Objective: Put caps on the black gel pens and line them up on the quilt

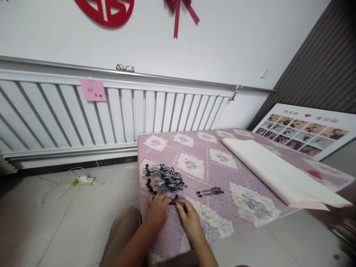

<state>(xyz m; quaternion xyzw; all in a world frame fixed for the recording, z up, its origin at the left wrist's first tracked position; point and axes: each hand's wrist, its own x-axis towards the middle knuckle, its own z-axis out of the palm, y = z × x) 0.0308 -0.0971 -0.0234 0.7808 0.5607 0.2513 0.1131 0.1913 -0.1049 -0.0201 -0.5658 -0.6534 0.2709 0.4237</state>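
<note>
My left hand [157, 214] and my right hand [189, 219] meet at the near edge of a purple patterned bed cover [244, 178]. Both hands pinch a black-capped pen [174, 202] between their fingertips. Just beyond them lies a pile of several clear pens with black caps [162, 179]. Two more pens [210, 191] lie side by side to the right of the pile.
A folded cream sheet [278, 174] lies across the cover on the right. A white radiator [111, 115] with a pink note [93, 90] and red glasses [125, 68] lines the wall. A power strip with cables [82, 180] lies on the floor. A photo board [303, 129] leans at right.
</note>
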